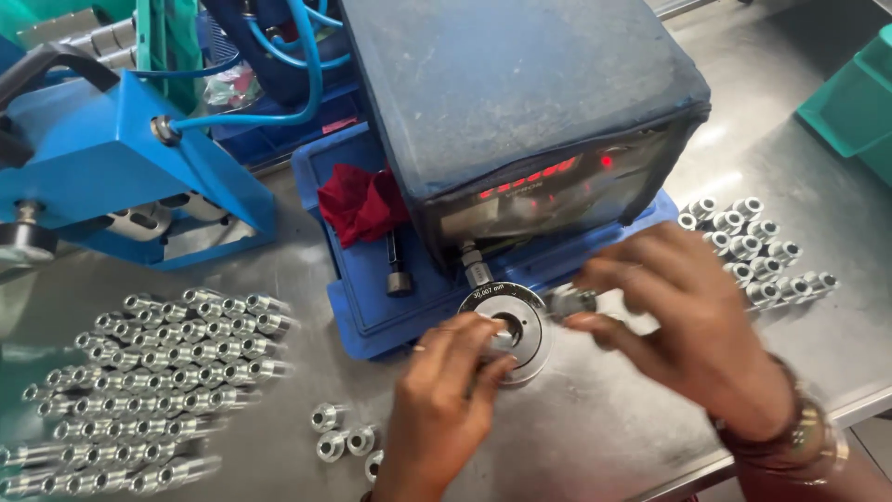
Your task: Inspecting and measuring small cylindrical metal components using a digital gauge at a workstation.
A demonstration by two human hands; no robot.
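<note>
The left hand (446, 390) pinches the ring gauge (509, 327) near the bench's (604, 428) front edge, fingers closed on its rim. The right hand (688, 325), half curled, grips a fitting (571, 301) beside it. Best keep the fitting square to the bore.

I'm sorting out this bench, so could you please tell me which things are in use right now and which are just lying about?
In use:
left hand on the round ring gauge
right hand holding a small metal fitting
covered readout box

Lying about:
rows of fittings, left
fittings cluster, right
red rag
blue machine
green bin
</note>
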